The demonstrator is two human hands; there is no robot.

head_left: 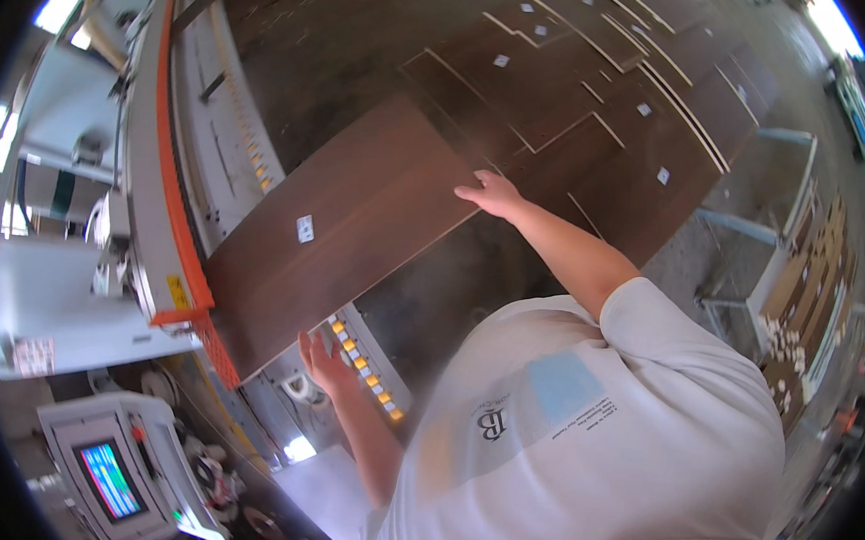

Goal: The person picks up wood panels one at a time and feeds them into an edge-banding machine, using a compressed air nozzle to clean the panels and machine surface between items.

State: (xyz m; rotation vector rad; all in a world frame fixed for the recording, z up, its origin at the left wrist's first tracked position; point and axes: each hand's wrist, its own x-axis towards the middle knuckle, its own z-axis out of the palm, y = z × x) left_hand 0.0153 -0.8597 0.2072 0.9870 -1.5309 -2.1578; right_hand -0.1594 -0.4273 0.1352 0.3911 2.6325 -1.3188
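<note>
Screen [111,478] glows on a white console at the lower left, and just right of it an orange guard [218,347] closes the corner of the machine. The brown panel [369,180] slants up and rightward from that guard, its left end close against the orange; whether it runs beneath, I cannot tell. The left grip [322,365], a bare hand, has its fingers loosely spread at the near long edge; contact there is unclear. To steady the panel well, I would keep this palm low and the fingertips well away from the guard, pressing evenly so that the edge stays straight. Below it runs a row of yellow rollers [372,380]. The right grip [493,194] lies at the panel's near right corner, thumb and fingers at the edge; the underside is hidden, so I cannot tell whether it pinches the board. That end looks long and likely to sag, so it probably wants holding level, in line with the left. Counting in the same order: one screen, one console, one guard, one panel in hand with one white label [304,228] on it, two hands, and at least six rollers in the near row. Farther right lie many more brown boards [598,196], overlapping too much to count, with at least five labels among them; then one metal frame [812,181] and a pile of wooden strips [802,286], too many to number.
</note>
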